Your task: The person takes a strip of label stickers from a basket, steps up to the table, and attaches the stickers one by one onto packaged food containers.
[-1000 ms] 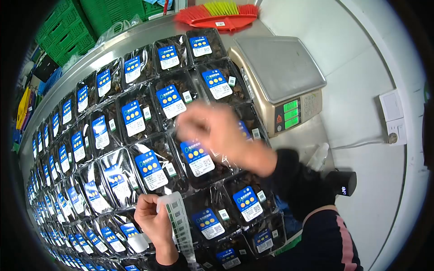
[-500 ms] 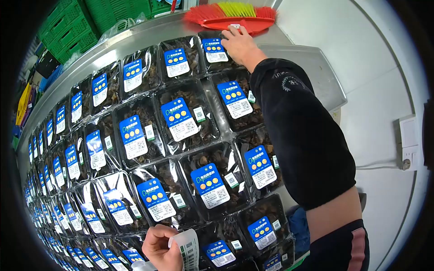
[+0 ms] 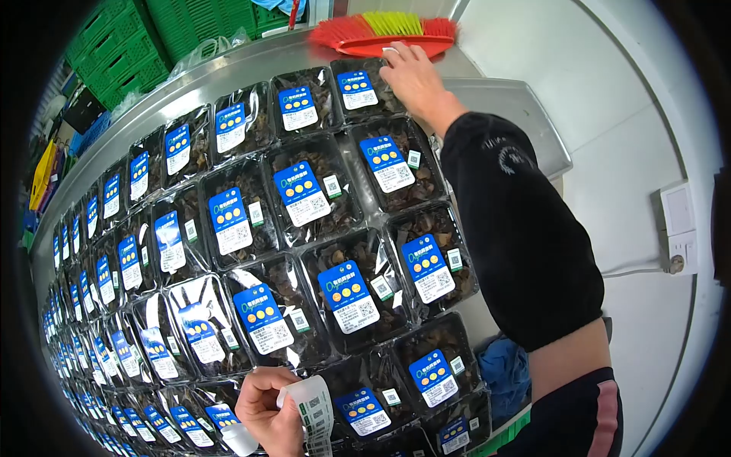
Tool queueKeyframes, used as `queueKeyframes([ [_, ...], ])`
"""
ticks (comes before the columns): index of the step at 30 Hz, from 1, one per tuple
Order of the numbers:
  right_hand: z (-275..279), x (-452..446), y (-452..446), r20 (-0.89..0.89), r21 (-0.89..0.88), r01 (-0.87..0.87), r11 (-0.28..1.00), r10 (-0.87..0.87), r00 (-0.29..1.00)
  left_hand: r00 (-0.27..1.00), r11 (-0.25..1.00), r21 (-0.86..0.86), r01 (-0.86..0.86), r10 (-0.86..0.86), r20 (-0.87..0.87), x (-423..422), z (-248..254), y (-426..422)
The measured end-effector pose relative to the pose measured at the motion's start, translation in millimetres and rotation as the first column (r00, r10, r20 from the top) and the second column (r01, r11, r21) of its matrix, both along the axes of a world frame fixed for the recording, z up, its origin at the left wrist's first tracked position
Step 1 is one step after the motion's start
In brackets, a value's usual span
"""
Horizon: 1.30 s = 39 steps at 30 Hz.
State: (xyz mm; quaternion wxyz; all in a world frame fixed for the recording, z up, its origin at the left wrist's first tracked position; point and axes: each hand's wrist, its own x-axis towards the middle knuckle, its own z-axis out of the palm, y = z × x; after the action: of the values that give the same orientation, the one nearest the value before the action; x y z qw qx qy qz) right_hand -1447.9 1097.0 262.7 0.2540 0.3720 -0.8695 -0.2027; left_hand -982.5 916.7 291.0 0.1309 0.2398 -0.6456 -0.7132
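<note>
My left hand (image 3: 268,411) is closed at the bottom, pinching a strip of printed labels (image 3: 314,415) with green marks that curls down over the trays. A white roll (image 3: 240,439) shows beside that hand. My right hand (image 3: 415,80) reaches to the far right corner, over the edge of a film-wrapped black tray (image 3: 356,90) of dark, dried-looking pieces. At its fingertips is a small white label (image 3: 391,50). Blue-and-white labels mark the trays. Nearer trays, such as one wrapped tray (image 3: 396,164), also carry a small QR sticker (image 3: 413,159); the farthest row shows none.
Rows of wrapped trays cover the metal table (image 3: 251,65). A red and yellow brush head (image 3: 388,34) lies at its far edge. Green crates (image 3: 114,53) stand beyond. To the right are a grey metal ledge (image 3: 518,114), a wall socket (image 3: 680,247) and blue plastic (image 3: 502,373).
The view has shifted slightly. My right hand has moved a little with the small white label, still at the far corner tray. My left hand keeps the label strip.
</note>
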Motion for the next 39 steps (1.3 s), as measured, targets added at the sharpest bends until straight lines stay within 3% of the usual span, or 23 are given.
queueKeyframes([
  [6,-29,-36,-26,0.008,0.131,0.007,0.991,-0.008,1.0,0.999,0.999,0.035,0.037,-0.038,0.031,-7,-4,-5],
  [10,-44,-31,-28,0.019,0.145,0.113,0.983,-0.117,0.993,0.999,0.999,0.029,0.035,-0.036,0.04,-11,-3,-12],
  [13,-49,-21,-23,-0.213,-0.166,-0.004,0.986,-0.032,0.976,0.999,0.999,0.028,0.041,-0.041,0.008,-14,-4,-6],
  [15,-39,5,-28,-0.146,-0.257,-0.019,0.966,-0.019,0.989,1.0,1.0,0.002,-0.002,0.002,0.023,-15,1,-1],
  [16,-29,29,-33,-0.075,-0.35,-0.038,0.936,0.012,0.997,0.983,0.975,-0.126,-0.183,0.185,0.007,-25,-6,10],
  [17,-5,74,-38,0.304,-0.514,0.035,0.857,0.143,0.942,0.979,0.971,-0.144,-0.19,0.198,0.048,-27,-4,8],
  [18,17,130,-43,0.617,-0.61,0.176,0.772,0.324,0.718,0.97,0.966,-0.161,-0.201,0.219,0.106,-25,-1,5],
  [19,21,176,-47,0.754,-0.635,0.302,0.711,0.485,0.443,0.974,0.963,-0.201,-0.182,0.205,0.1,-24,-3,-1],
  [20,19,221,-49,0.773,-0.603,0.443,0.663,0.623,0.12,0.977,0.956,-0.246,-0.158,0.187,0.103,-21,-7,-7],
  [22,17,296,-48,0.732,-0.539,0.479,0.693,0.666,-0.139,0.972,0.958,-0.18,-0.221,0.231,0.032,-17,-16,-11],
  [24,24,328,-49,0.716,-0.453,0.495,0.742,0.633,-0.294,0.968,0.956,-0.154,-0.252,0.247,-0.047,-17,-14,-9],
  [25,21,338,-50,0.711,-0.457,0.491,0.741,0.636,-0.299,0.97,0.956,-0.164,-0.245,0.241,-0.046,-13,-15,-10],
  [27,12,352,-54,0.581,-0.403,0.734,0.547,0.772,-0.257,0.97,0.956,-0.164,-0.244,0.242,-0.034,-10,-16,-11],
  [28,14,353,-55,0.585,-0.407,0.734,0.544,0.772,-0.248,0.971,0.958,-0.159,-0.24,0.236,-0.041,-10,-16,-11],
  [31,17,348,-60,0.574,-0.586,0.661,0.469,0.816,-0.07,0.963,0.952,-0.169,-0.257,0.267,0.038,-12,-16,-14],
  [34,13,337,-63,0.55,-0.661,0.618,0.425,0.835,0.014,0.962,0.951,-0.181,-0.25,0.266,0.065,-16,-21,-19],
  [36,12,307,-64,0.511,-0.796,0.455,0.4,0.847,0.148,0.968,0.956,-0.173,-0.236,0.247,0.041,-19,-25,-23],
  [37,20,273,-65,0.527,-0.824,0.387,0.415,0.812,0.251,0.97,0.961,-0.165,-0.22,0.233,0.063,-19,-26,-23],
  [38,34,236,-63,0.777,-0.597,0.588,0.546,0.575,0.256,0.971,0.966,-0.158,-0.206,0.221,0.089,-18,-27,-23],
  [39,11,178,-63,0.424,-0.883,0.142,0.447,0.632,0.649,0.976,0.97,-0.149,-0.195,0.206,0.068,-17,-26,-23],
])
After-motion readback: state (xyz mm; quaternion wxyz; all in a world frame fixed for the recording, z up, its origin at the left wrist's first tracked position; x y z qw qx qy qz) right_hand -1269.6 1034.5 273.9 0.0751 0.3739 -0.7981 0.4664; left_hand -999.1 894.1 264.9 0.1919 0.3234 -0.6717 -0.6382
